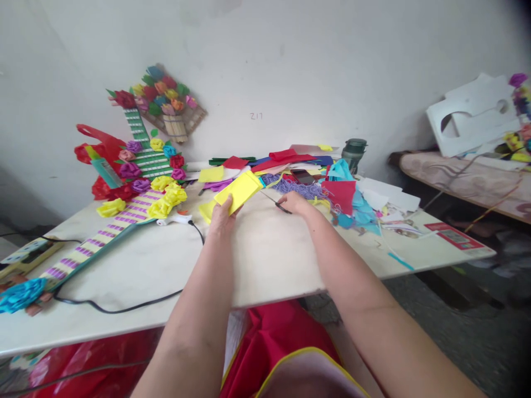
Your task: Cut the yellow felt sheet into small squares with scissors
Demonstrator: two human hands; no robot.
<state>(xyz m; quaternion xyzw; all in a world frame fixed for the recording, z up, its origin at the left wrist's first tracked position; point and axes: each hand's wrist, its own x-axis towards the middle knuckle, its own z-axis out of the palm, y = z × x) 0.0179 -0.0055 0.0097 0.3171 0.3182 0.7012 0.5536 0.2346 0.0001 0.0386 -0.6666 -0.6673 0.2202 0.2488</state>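
My left hand [224,214] is closed on a folded piece of yellow paper [239,190], thumb on top, lifted a little above the table. More yellow paper [206,211] lies just behind that hand. My right hand [293,203] grips a pair of scissors [283,208] by the dark handles. Their blades point left toward the right end of the yellow paper, and whether they touch it I cannot tell. Beyond my hands lies a tangle of purple strands [296,188].
Left on the table [271,265] are a guitar-shaped craft with paper flowers [166,202], a white glue gun [176,219] and its black cord. Coloured sheets [286,160], a dark green bottle [354,155] and blue scraps [365,213] lie toward the back and right.
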